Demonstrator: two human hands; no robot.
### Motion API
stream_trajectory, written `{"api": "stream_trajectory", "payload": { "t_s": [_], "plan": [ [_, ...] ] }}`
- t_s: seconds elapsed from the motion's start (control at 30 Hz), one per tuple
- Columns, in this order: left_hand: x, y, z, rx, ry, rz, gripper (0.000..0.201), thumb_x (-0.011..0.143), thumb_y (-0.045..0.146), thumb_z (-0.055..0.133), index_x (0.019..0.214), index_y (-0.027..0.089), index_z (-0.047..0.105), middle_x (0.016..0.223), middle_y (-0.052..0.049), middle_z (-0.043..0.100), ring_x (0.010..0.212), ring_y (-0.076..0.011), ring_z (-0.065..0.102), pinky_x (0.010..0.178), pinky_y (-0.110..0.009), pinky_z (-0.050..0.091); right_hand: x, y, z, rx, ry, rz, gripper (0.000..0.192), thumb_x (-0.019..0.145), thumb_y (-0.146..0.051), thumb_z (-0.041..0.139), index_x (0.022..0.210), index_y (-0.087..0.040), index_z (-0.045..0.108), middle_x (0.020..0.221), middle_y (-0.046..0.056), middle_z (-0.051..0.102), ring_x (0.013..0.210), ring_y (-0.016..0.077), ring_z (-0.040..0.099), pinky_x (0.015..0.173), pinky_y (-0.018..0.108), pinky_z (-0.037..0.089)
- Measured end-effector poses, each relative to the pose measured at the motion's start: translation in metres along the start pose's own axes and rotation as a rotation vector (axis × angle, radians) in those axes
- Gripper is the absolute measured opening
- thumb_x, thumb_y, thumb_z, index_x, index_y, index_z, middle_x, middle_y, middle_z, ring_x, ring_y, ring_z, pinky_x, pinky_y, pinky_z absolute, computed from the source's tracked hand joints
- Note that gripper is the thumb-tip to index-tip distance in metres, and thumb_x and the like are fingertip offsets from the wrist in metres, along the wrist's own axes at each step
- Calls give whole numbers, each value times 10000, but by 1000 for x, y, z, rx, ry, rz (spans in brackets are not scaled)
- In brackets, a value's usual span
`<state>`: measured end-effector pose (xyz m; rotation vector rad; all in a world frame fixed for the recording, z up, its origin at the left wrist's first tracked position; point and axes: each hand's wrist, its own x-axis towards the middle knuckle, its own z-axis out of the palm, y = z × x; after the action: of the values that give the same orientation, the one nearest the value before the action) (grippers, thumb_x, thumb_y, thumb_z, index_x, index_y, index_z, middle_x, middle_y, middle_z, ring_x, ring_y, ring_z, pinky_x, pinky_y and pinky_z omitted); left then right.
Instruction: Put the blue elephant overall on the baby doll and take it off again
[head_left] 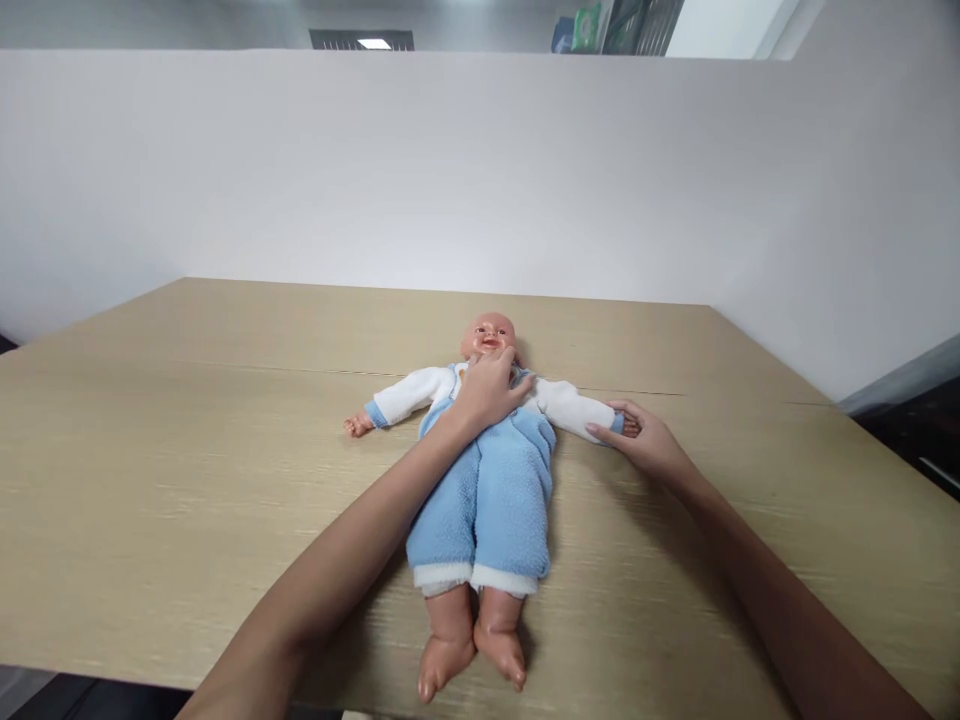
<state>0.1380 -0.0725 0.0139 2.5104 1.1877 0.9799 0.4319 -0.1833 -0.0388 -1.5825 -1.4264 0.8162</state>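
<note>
A baby doll lies face up on the table, feet toward me and arms spread. It wears a white long-sleeved top and fluffy light blue overalls with white trim at the legs. Across its upper chest, just below the chin, my left hand grips the doll, thumb out to the right and fingers bent at the collar; it hides part of the bib. My right hand is closed around the blue cuff of the sleeve on the right, thumb below and fingers above. The doll's other arm lies stretched out to the left.
The light wood table has a seam running across it. A white partition stands behind it and along the right. Beyond the partition's top, a green packet shows. At the right edge is a dark object.
</note>
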Motion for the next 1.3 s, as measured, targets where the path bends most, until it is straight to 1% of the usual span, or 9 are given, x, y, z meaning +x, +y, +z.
{"api": "stream_trajectory", "payload": {
  "t_s": [0.07, 0.2, 0.3, 0.43, 0.53, 0.63, 0.73, 0.97, 1.3],
  "plan": [
    [0, 3, -4, 121, 35, 5, 249, 1067, 427, 579, 1152, 201, 638, 1098, -137, 744, 1172, -344, 639, 1055, -506, 414, -2, -1, 4, -143, 80, -95, 576, 835, -611, 821, 1262, -244, 702, 1217, 136, 793, 1081, 361, 760, 1004, 553, 601],
    [-3, 9, -16, 276, 124, 12, 279, 1067, 445, 577, 1164, 190, 635, 1291, -202, 686, 1317, -396, 550, 1074, -548, 383, -14, -25, 20, -474, 349, -436, 555, 879, -517, 773, 1340, -224, 672, 1387, 180, 697, 1334, 436, 611, 1193, 672, 413],
    [-13, 14, -29, 261, 175, 28, 292, 1078, 459, 558, 1218, 213, 630, 1332, -179, 661, 1292, -379, 545, 1051, -533, 403, -28, -52, 43, -352, 278, -537, 485, 977, -456, 697, 1417, -267, 618, 1433, 149, 670, 1372, 381, 597, 1214, 596, 422],
    [-38, 4, -50, 149, 216, 24, 285, 1095, 445, 523, 1239, 215, 610, 1274, -141, 663, 1206, -325, 574, 1068, -482, 432, -31, -66, 75, 79, -24, -363, 361, 1061, -535, 594, 1333, -300, 634, 1349, 101, 717, 1259, 305, 689, 1120, 475, 523],
    [-62, -23, -63, 63, 219, -88, 233, 1104, 438, 503, 1115, 222, 590, 1126, -103, 681, 1084, -289, 611, 996, -437, 463, -18, -61, 85, 153, -87, -268, 357, 1054, -601, 581, 1150, -273, 683, 1133, 61, 743, 1087, 280, 697, 1012, 427, 525],
    [-87, -53, -70, 6, 149, -224, 297, 1120, 487, 446, 995, 240, 554, 987, -67, 680, 962, -274, 614, 886, -419, 459, -5, -56, 85, 138, -129, -250, 385, 1015, -613, 642, 881, -254, 676, 876, 11, 672, 886, 248, 598, 906, 391, 466],
    [-108, -71, -72, 0, 62, -240, 385, 1135, 515, 367, 900, 251, 518, 908, -56, 658, 944, -283, 592, 872, -426, 436, 0, -57, 86, 233, -169, -228, 409, 967, -602, 710, 774, -246, 652, 809, 1, 627, 847, 238, 538, 884, 380, 426],
    [-120, -80, -74, -149, -77, -182, 417, 1137, 541, 323, 939, 241, 535, 951, -29, 653, 932, -246, 580, 976, -424, 424, -1, -56, 105, 556, -58, -159, 401, 936, -633, 674, 847, -277, 511, 834, -19, 528, 806, 211, 502, 823, 350, 455],
    [-121, -92, -83, -297, -200, -138, 375, 1086, 569, 413, 1090, 250, 609, 1080, -53, 688, 1058, -269, 582, 1086, -436, 409, 3, -40, 114, 598, -78, -41, 491, 815, -666, 842, 1068, -294, 647, 983, -12, 662, 936, 224, 616, 894, 345, 506]
  ]
}}
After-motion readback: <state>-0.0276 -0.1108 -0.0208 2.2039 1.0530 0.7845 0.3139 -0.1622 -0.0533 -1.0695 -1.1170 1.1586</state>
